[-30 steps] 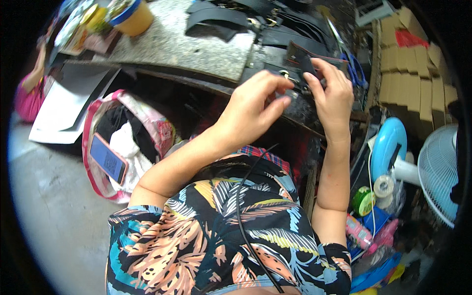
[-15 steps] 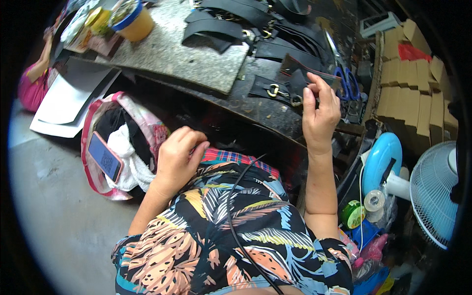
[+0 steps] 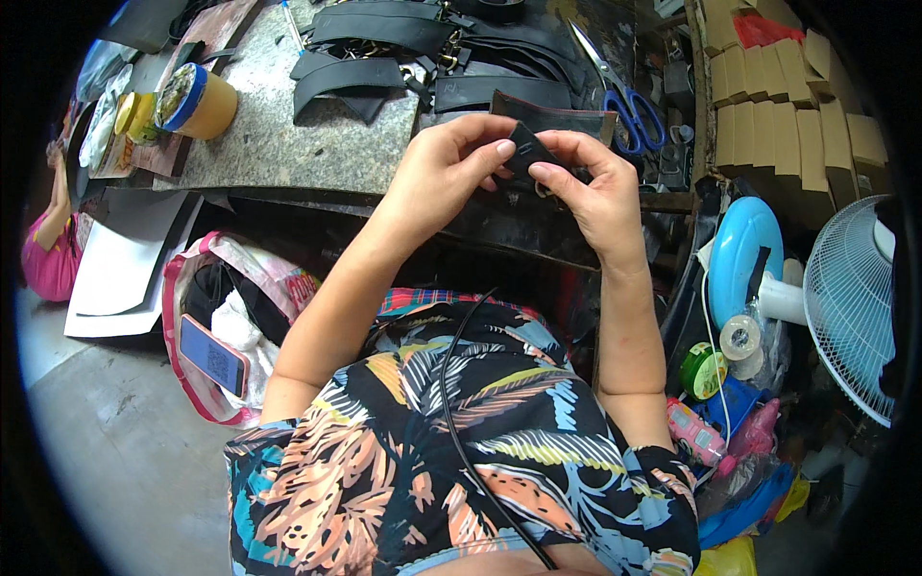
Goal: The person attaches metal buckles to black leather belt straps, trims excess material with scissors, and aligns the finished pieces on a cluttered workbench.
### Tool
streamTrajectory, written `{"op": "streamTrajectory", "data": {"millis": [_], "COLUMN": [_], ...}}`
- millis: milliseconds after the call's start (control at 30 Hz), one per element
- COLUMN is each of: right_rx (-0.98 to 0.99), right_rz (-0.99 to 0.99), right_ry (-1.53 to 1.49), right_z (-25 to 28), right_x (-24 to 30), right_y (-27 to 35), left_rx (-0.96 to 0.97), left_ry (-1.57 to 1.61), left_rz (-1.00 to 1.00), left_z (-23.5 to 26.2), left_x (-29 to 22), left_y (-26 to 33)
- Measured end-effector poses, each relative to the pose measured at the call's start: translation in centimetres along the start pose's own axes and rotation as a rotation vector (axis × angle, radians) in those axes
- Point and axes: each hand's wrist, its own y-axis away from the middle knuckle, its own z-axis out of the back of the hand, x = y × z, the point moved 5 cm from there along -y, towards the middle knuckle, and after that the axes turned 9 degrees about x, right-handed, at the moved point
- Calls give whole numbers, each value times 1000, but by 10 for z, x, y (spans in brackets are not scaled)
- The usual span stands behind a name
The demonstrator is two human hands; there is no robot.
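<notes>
Black piece (image 3: 526,147), pinched by both hands' fingers (image 3: 488,159) (image 3: 559,183), is near the slab's (image 3: 331,152) open edge

Top (image 3: 423,451): black ground, dense leaf print in peach, white, yellow, pale blue and teal. I note feathery striped fronds and rounded peach shapes with dark dots. Sleeves (image 3: 669,485): short, same print, ending above the elbows; teal strongest on the left one. Neckline (image 3: 444,558): pale blue band. Cable (image 3: 448,398): thin, black, hanging over the print from neckline to hem. Plaid cloth (image 3: 411,300): red and blue, past the hem; from my end I can't confirm it is worn. Left hand (image 3: 440,178), right hand (image 3: 597,197): bare.
</notes>
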Motion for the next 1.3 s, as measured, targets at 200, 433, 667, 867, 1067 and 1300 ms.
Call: {"op": "streamTrajectory", "data": {"millis": [200,433,667,867,1067,1300], "right_rx": [-157,-188,-199,-98,-54,-23], "right_rz": [294,379,427,341,364,277], "right_ry": [620,548,656,711,695,566], "right_z": [-10,-9,-6,-11,-13,-10], "right_x": [23,18,29,27,25,16], "right_y": [4,9,15,8,5,0], "left_rx": [62,69,102,76,73,92], "left_ry": [481,477,503,464,425,330], "left_rz": [151,185,193,176,139,114], "left_z": [-2,-4,-6,-5,-5,-5], "left_x": [16,18,17,13,12,10], "left_y": [0,7,7,8,11,11]}}
